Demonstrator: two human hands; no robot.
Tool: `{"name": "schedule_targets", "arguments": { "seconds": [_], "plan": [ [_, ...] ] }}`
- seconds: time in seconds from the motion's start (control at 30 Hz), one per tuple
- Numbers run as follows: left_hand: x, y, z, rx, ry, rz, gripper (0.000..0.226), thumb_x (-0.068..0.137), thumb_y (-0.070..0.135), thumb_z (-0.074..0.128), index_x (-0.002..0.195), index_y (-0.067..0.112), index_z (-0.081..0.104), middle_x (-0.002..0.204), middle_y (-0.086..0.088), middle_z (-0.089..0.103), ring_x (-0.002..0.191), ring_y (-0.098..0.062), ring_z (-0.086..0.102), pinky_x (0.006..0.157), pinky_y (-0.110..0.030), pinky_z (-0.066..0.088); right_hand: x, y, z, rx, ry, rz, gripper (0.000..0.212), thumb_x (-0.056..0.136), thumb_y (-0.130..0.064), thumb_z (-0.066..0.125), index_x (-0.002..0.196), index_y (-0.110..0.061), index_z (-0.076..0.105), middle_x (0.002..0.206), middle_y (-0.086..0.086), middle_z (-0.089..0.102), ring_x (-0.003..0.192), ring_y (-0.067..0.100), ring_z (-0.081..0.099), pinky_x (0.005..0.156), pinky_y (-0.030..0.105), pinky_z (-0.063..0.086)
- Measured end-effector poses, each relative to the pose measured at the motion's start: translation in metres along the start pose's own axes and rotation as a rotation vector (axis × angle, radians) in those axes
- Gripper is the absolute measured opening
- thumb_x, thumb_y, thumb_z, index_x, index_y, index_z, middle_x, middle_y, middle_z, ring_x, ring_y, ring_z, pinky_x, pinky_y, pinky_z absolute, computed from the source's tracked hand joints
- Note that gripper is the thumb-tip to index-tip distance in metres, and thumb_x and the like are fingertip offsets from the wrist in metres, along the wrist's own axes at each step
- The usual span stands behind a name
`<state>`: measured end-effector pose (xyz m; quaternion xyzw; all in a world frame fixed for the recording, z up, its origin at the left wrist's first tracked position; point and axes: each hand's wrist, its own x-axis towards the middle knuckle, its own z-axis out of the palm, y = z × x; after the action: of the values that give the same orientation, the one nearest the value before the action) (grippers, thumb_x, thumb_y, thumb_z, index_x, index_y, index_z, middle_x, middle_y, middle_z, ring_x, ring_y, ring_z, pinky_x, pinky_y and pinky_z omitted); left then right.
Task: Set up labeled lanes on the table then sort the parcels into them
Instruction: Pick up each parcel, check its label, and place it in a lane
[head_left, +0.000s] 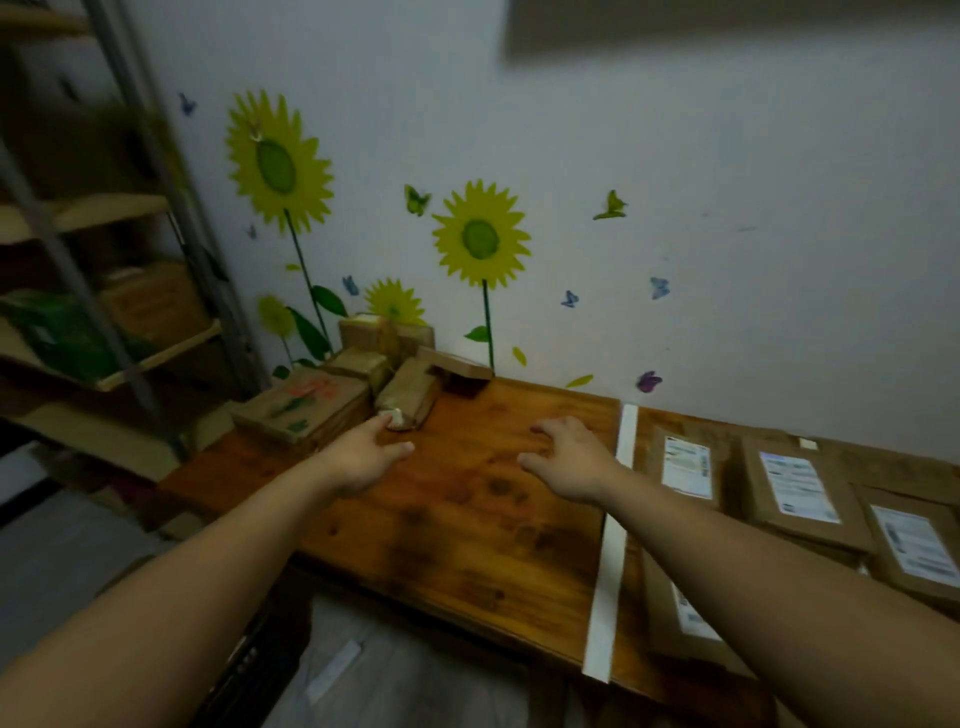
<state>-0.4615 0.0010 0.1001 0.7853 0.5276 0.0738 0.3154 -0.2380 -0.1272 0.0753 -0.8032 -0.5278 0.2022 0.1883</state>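
A wooden table (467, 519) stands against the wall. A white tape strip (613, 525) runs front to back across it as a lane line. Right of the strip lie several brown parcels with white labels (795, 488). At the table's far left corner is a heap of brown parcels (405, 395), one with red and green marks (301, 405). My left hand (363, 457) is open, its fingertips at the near end of a wrapped parcel in the heap. My right hand (566, 457) hovers open over bare wood, just left of the strip.
A metal shelf rack (130, 291) with boxes and a green bag stands to the left of the table. The wall behind carries sunflower and butterfly stickers. Grey floor shows below the table's front edge.
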Motion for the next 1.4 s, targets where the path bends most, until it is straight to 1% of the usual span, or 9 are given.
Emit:
{"name": "schedule_targets", "arguments": {
  "seconds": [0.1,0.3,0.6,0.7,0.87,1.1,1.2,1.3,1.4],
  "plan": [
    [0.026,-0.02,-0.019,-0.033,-0.008,-0.018,0.07,0.093,0.044,0.053,0.15,0.023,0.019,0.155,-0.006,0.025,0.137,-0.026,0.033,0.104,-0.031,0.032,0.03,-0.022,0.007,-0.008,-0.011,-0.015,0.064,0.092,-0.052,0.051,0.147,-0.023,0.034,0.152,0.01,0.028,0.139,0.03,0.029,0.113,0.04,0.029],
    [0.09,-0.038,-0.035,-0.046,-0.037,-0.007,0.069,0.093,0.04,0.053,0.151,0.021,0.019,0.156,-0.006,0.023,0.141,-0.026,0.026,0.112,-0.033,0.024,0.108,-0.041,0.017,-0.009,-0.003,0.006,0.063,0.093,-0.049,0.052,0.147,-0.022,0.034,0.154,0.01,0.028,0.142,0.026,0.025,0.113,0.037,0.026],
    [0.238,-0.031,-0.064,-0.028,-0.034,-0.011,0.067,0.094,0.036,0.053,0.15,0.02,0.02,0.153,-0.006,0.03,0.137,-0.024,0.034,0.103,-0.026,0.03,0.265,-0.044,0.031,0.164,0.004,0.038,0.058,0.09,-0.043,0.059,0.142,-0.025,0.043,0.146,0.005,0.042,0.13,0.024,0.044,0.107,0.034,0.036],
    [0.289,-0.033,-0.064,-0.037,-0.06,-0.041,0.07,0.093,0.041,0.054,0.151,0.021,0.02,0.153,-0.007,0.029,0.137,-0.025,0.034,0.106,-0.032,0.031,0.306,-0.042,0.037,0.203,-0.025,0.086,0.057,0.091,-0.042,0.059,0.143,-0.026,0.042,0.146,0.005,0.042,0.13,0.024,0.042,0.109,0.036,0.035],
    [0.354,-0.023,-0.049,-0.073,-0.166,-0.012,0.067,0.094,0.035,0.054,0.15,0.019,0.021,0.148,-0.004,0.036,0.133,-0.024,0.039,0.1,-0.025,0.034,0.347,-0.04,0.053,0.285,-0.051,0.202,0.053,0.091,-0.036,0.059,0.141,-0.025,0.043,0.144,0.004,0.045,0.128,0.023,0.045,0.106,0.039,0.04],
    [0.457,-0.017,-0.011,-0.079,-0.249,0.005,0.074,0.092,0.032,0.057,0.151,0.019,0.014,0.154,-0.008,0.024,0.137,-0.027,0.033,0.103,-0.028,0.032,0.39,-0.039,0.068,0.499,0.012,0.307,0.056,0.096,-0.016,0.055,0.146,-0.023,0.033,0.147,0.006,0.042,0.132,0.022,0.041,0.101,0.032,0.037],
    [0.492,-0.022,0.003,-0.114,-0.272,-0.001,0.077,0.091,0.046,0.053,0.151,0.021,0.012,0.151,-0.013,0.03,0.133,-0.031,0.037,0.099,-0.03,0.038,0.404,-0.044,0.073,0.6,0.015,0.358,0.061,0.096,-0.016,0.055,0.148,-0.026,0.027,0.148,0.004,0.041,0.135,0.023,0.039,0.104,0.034,0.035],
    [0.522,-0.034,0.016,-0.155,-0.36,-0.017,0.065,0.081,0.061,0.045,0.134,0.023,0.049,0.135,-0.012,0.051,0.119,-0.032,0.052,0.101,-0.047,0.044,0.419,-0.048,0.083,0.653,0.007,0.469,0.047,0.097,-0.027,0.052,0.142,-0.026,0.038,0.135,0.001,0.052,0.112,0.016,0.053,0.094,0.032,0.041],
    [0.536,-0.047,0.024,-0.276,-0.333,-0.046,0.032,0.087,0.048,0.051,0.107,0.023,0.052,0.115,-0.011,0.056,0.099,-0.03,0.059,0.087,-0.05,0.053,0.428,-0.051,0.096,0.732,0.07,0.56,0.025,0.097,-0.029,0.051,0.122,-0.025,0.052,0.103,-0.008,0.058,0.083,0.006,0.054,0.08,0.028,0.05]
  ]
}}
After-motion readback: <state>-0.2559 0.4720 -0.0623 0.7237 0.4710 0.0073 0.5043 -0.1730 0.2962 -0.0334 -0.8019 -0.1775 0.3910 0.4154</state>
